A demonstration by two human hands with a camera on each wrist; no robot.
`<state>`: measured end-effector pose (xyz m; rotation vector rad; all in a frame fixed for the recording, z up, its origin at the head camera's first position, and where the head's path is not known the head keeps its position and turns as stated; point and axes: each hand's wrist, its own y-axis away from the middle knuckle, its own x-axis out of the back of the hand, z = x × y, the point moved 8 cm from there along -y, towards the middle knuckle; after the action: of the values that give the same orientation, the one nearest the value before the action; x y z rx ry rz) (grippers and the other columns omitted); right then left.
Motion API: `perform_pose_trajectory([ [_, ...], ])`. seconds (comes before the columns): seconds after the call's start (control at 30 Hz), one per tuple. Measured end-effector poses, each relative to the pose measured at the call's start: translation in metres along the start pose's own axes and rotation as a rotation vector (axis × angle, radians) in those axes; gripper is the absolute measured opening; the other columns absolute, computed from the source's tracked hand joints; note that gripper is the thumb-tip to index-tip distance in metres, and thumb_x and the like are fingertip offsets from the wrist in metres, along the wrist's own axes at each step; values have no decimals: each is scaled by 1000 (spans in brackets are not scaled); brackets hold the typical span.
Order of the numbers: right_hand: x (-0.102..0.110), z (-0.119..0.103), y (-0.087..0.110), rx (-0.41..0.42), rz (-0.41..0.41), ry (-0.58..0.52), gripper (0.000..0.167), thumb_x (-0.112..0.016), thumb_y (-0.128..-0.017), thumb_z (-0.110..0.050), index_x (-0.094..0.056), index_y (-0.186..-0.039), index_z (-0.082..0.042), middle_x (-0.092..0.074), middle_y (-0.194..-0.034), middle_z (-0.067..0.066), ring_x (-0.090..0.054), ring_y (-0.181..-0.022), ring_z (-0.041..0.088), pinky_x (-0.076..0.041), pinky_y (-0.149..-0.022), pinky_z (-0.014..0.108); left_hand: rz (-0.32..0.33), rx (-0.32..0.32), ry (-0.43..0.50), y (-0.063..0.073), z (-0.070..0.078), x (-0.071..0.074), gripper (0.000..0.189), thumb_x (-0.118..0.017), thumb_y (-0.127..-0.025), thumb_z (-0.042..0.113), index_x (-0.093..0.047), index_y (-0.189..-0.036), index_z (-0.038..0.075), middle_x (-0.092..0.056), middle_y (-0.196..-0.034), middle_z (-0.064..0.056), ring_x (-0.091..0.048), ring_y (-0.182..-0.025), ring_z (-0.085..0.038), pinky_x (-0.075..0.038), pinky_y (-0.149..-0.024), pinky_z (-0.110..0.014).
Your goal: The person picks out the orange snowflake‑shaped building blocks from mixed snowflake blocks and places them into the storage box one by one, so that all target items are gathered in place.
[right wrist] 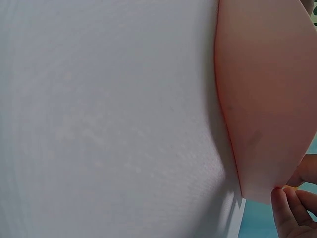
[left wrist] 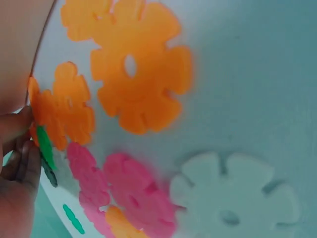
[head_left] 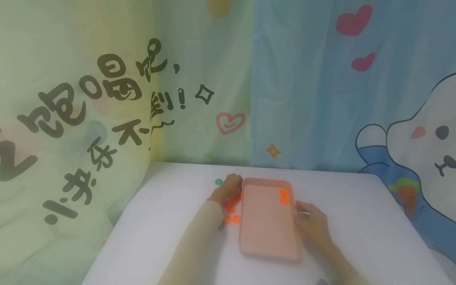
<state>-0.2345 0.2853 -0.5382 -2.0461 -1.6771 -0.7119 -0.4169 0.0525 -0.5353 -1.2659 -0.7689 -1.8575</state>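
A shallow pink tray (head_left: 268,225) is on the white table, with two orange flower-shaped plastic pieces (head_left: 284,196) near its right side. My right hand (head_left: 313,222) pinches the tray's right rim between thumb and fingers. By the tray's far left corner, my left hand (head_left: 229,188) reaches into a group of flower pieces. In the left wrist view, its fingertips pinch the edge of an orange flower piece (left wrist: 33,96), right beside a green piece (left wrist: 45,145) seen edge-on. Pink pieces (left wrist: 141,196) and a white piece (left wrist: 242,191) lie close to this hand.
Several orange pieces (head_left: 231,219) lie left of the tray, partly behind the left forearm. A green piece (head_left: 219,181) lies beyond the left hand. Printed curtains (head_left: 303,99) hang behind the table (head_left: 349,206) and along its left side.
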Motion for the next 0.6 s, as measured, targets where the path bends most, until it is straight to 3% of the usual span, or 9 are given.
perform_pose_trajectory([
  [0.1, 0, 1, -1, 4, 6, 4, 56, -62, -95, -24, -42, -146, -12, -54, -134, 13, -56, -120, 33, -53, -89, 44, 22, -41, -19, 2, 3, -1, 10, -65, -87, 5, -63, -98, 5, -57, -87, -6, -54, -87, -21, -49, -82, -33],
  [0.27, 1, 3, -1, 10, 18, -11, 55, -63, -94, -20, -44, -145, -11, -55, -133, 14, -57, -118, 33, -53, -89, 43, 47, -46, 12, 6, 4, 1, 29, -64, -88, 5, -59, -116, 1, -60, -104, -12, -54, -103, -26, -46, -95, -38],
  [0.3, 1, 3, 0, 8, 17, -12, 55, -62, -94, -20, -43, -145, -10, -54, -133, 14, -57, -118, 33, -53, -89, 44, 39, -34, 30, 7, 3, 1, 33, -63, -89, 6, -57, -121, 1, -59, -109, -13, -54, -107, -27, -45, -97, -39],
  [0.47, -1, 4, -1, -20, 2, -23, 56, -62, -95, -24, -42, -146, -12, -53, -136, 13, -55, -120, 33, -51, -91, 46, -35, 138, 261, 17, -8, -2, 42, -61, -91, 8, -53, -132, 10, -53, -125, -7, -47, -118, -24, -43, -101, -44],
  [0.53, -2, 7, -2, -30, -5, -24, 57, -62, -95, -26, -42, -146, -13, -52, -137, 11, -54, -122, 32, -51, -92, 47, -22, 132, 311, 19, -7, -2, 41, -59, -91, 6, -55, -131, 11, -51, -125, -5, -47, -117, -22, -43, -101, -43],
  [0.6, -2, 12, -3, -34, -3, -23, 56, -62, -95, -28, -42, -146, -16, -51, -138, 8, -53, -123, 30, -51, -92, 47, 12, 48, 293, 18, -2, -1, 36, -57, -91, 3, -57, -126, 9, -49, -120, -5, -48, -113, -21, -43, -100, -37],
])
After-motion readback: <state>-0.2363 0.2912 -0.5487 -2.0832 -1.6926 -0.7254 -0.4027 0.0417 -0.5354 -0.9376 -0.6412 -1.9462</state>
